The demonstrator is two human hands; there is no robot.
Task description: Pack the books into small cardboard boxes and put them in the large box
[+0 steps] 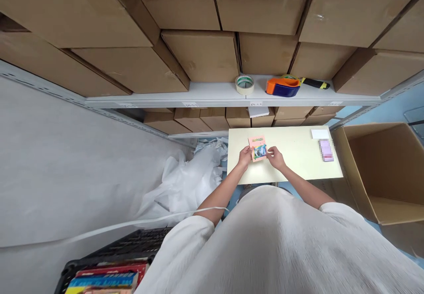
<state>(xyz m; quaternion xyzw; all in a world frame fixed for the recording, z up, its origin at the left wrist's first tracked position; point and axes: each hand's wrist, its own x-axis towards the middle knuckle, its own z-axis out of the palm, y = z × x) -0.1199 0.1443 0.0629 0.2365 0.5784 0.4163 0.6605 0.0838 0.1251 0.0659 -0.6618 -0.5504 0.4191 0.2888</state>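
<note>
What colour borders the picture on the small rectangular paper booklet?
Salmon pink; the booklet shows best in the head view.

"What could you read?"
"On the shelf label (pixel 256 103) toward two o'clock, a handwritten 'D2'; its remaining characters were too small."
"And the shelf tag (pixel 190 105) between ten and eleven?"
"It opened with 'D'; the rest was blurred."
"The pink booklet (pixel 259 150) near three o'clock?"
"It bore a printed title, too small to read."

The left hand (pixel 245 156) and right hand (pixel 276 158) hold a small pink book (pixel 258 149) over the pale worktop (pixel 294 152). Big brown boxes (pixel 202 55) sit on a shelf (pixel 215 88).
</note>
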